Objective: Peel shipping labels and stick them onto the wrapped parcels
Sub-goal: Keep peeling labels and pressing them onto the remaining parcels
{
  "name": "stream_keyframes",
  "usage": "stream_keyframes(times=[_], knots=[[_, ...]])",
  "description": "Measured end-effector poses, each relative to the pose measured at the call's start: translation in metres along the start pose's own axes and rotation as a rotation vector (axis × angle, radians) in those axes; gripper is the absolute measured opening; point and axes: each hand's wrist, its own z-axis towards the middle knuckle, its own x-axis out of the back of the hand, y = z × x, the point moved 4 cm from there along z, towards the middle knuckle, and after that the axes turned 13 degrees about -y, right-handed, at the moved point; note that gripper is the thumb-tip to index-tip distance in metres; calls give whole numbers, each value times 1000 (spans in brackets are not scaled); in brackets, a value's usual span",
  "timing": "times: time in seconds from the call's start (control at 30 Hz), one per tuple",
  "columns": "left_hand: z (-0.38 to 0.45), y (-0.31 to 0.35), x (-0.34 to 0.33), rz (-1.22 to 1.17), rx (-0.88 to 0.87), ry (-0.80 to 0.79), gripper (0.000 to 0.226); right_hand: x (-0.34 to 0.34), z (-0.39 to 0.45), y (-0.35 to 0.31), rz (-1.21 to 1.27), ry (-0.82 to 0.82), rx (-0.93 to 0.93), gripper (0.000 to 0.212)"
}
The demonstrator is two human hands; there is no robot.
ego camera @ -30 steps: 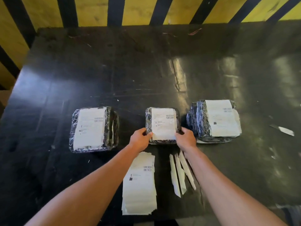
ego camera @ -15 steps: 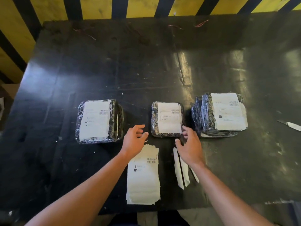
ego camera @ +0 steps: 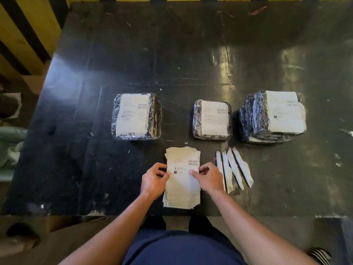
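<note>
Since half a second ago I see both hands have drawn back from the middle parcel [ego camera: 212,119] and come down on the stack of labels [ego camera: 182,176] near the bench's [ego camera: 76,131] front edge. My left hand [ego camera: 153,178] sits at the stack's left side, its fingers [ego camera: 162,167] curled over the paper's edge and pinching it. My right hand [ego camera: 209,177] is on the stack's right side, thumb laid flat on the top label and the other fingers curled round the right edge, so it too grips the stack. Just right of the right fingers lie four peeled backing strips [ego camera: 234,169], fanned out side by side on the bench. Beyond the fingers, further from me, three wrapped parcels stand in a row, each already carrying a white label on top: the left parcel [ego camera: 136,116] ahead and left of my left hand, the middle parcel straight ahead of my right fingers, and the right parcel [ego camera: 272,115] well off to the right. None of the parcels touches another or either hand.
</note>
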Motion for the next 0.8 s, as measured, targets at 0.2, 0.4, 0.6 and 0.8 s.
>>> stream_keyframes(times=[0.2, 0.4, 0.6, 0.8], knots=[[0, 2, 0, -25, 5, -2, 28, -3, 3, 7, 198, -21, -85, 24], [1, 3, 1, -64, 28, -24, 33, 1, 3, 13, 256, -89, -104, 21], [1, 3, -1, -55, 46, -27, 37, 20, -3, 13, 280, 37, -77, 10], [-13, 19, 8, 29, -14, 129, 44, 40, -25, -3, 333, -22, 94, 9]])
